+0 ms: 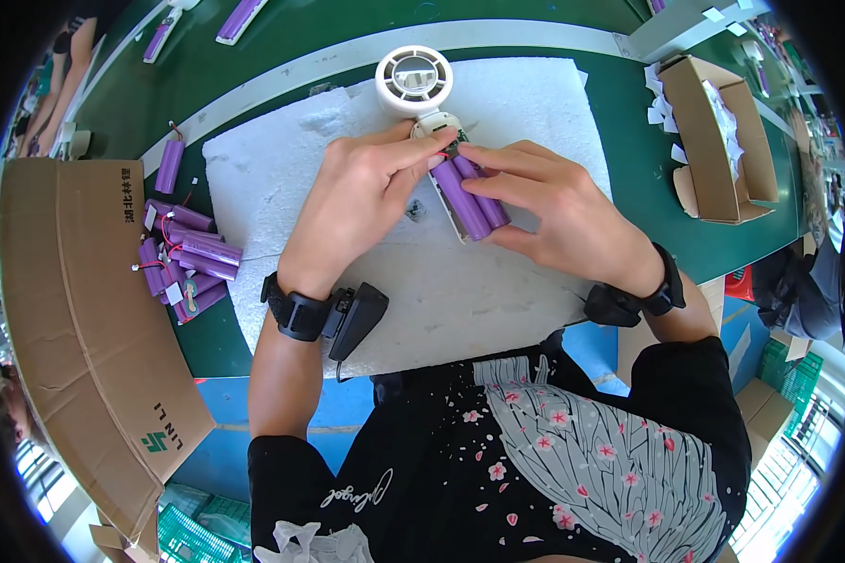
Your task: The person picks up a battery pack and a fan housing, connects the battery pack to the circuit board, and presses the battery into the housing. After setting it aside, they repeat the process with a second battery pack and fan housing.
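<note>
A white handheld fan lies on the foam sheet with its round grille away from me and its handle opened toward me. Two purple cylindrical cells form a battery pack along the handle. A small green circuit board shows at the fan's neck, with a bit of red wire by it. My left hand is closed at the neck, index finger and thumb close together at the board and the pack's upper end. My right hand grips the pack from the right, its fingertips along the cells.
Several purple battery packs with wires are piled at the left, beside a large cardboard box. An open carton with white papers stands at the right. The white foam sheet covers the green table's middle. More fans lie beyond.
</note>
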A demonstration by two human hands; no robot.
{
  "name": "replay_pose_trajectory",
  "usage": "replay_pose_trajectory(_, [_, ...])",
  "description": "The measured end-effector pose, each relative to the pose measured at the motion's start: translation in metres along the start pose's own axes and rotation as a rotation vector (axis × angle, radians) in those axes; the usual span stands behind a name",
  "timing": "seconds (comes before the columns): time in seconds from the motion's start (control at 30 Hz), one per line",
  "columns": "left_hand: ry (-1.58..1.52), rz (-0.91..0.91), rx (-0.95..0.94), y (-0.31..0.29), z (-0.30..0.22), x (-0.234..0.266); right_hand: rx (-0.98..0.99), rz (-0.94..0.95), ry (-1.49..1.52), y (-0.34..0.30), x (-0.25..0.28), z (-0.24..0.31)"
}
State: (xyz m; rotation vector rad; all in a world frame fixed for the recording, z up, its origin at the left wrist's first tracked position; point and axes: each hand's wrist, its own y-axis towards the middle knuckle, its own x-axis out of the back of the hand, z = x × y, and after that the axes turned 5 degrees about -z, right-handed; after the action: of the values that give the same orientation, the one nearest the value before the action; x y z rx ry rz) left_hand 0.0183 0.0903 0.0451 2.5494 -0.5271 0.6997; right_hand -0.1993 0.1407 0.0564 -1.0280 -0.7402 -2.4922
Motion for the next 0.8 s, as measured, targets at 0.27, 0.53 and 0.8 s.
replay_pose_trajectory(0.27, [0.011,0.046,0.095,0.002,-0.003,0.003,0.029,-0.025,-0.068,0.002,-0.004,0.002])
replay_pose_trajectory(0.53, [-0.052,0.113,0.247,0.003,-0.005,0.005,-0.282,0.018,0.208,0.014,-0.008,0.006])
replay_pose_trajectory(0.8, [-0.123,0.062,0.271,0.000,0.001,0.004,-0.196,0.081,0.107,0.016,-0.006,0.005])
